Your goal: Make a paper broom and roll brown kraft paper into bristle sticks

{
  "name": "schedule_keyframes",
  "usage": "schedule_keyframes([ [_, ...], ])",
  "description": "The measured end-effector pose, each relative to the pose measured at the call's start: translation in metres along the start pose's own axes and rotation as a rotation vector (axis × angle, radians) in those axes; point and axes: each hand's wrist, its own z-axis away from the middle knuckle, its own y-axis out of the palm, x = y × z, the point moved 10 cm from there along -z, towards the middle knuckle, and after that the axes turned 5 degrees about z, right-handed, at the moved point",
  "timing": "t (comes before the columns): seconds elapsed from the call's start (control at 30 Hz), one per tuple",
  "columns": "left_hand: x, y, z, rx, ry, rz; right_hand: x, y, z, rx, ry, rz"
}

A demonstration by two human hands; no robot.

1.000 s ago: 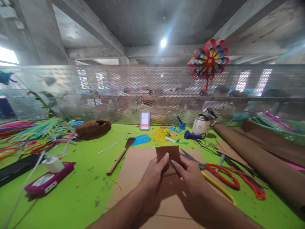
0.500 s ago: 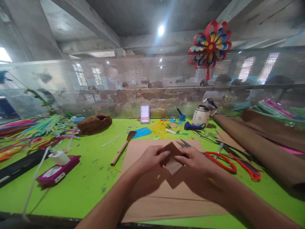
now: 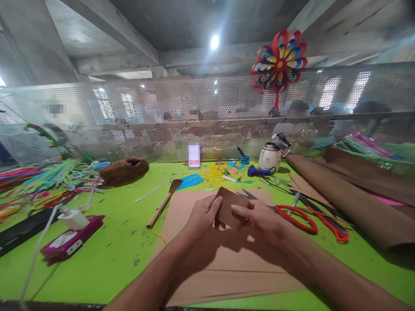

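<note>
Both bare hands meet in front of the wearer in the head view, pinching one small brown square of paper [image 3: 228,207] between them. It is held up off the table, tilted, with a corner pointing upward. Left hand [image 3: 202,214]: partly curled, thumb on the front of the paper at its left edge, fingers behind, a few fingertips showing below. Right hand [image 3: 264,218]: also half closed, its thumb lying across the right part of the paper; its other fingers are mostly hidden, probably bent behind it. Both forearms slant inward from the bottom of the view, the right one reaching from the lower right corner.

Beneath the hands, larger brown sheets [image 3: 233,286] lie on a bright green table [image 3: 121,250], darkened by the hands' shadow. Scissors [image 3: 315,224] with red handles lie just beside the right hand, partly covered by it. Left of the sheets rests a small brush [image 3: 160,209].
</note>
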Motion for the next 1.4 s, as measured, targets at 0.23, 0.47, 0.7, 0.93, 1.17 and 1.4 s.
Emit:
schedule_keyframes([
  [0.23,0.014,-0.005,0.0,-0.077,-0.065,0.158,-0.002,-0.01,0.0,-0.151,-0.05,-0.104],
  [0.47,0.023,-0.007,0.001,-0.088,-0.074,0.175,0.004,-0.016,0.0,-0.211,-0.11,-0.082],
  [0.7,0.016,0.005,0.006,-0.05,-0.066,0.164,0.015,-0.027,0.005,-0.304,-0.173,-0.177],
  [0.93,0.023,0.003,0.006,-0.083,-0.096,0.167,0.009,-0.014,0.006,-0.239,-0.113,-0.235],
  [1.17,0.016,-0.004,0.006,-0.157,-0.034,0.128,-0.001,-0.01,0.008,-0.295,-0.072,0.02],
  [1.4,0.014,-0.006,0.009,-0.209,-0.03,0.14,0.004,-0.019,0.012,-0.45,-0.114,0.231],
])
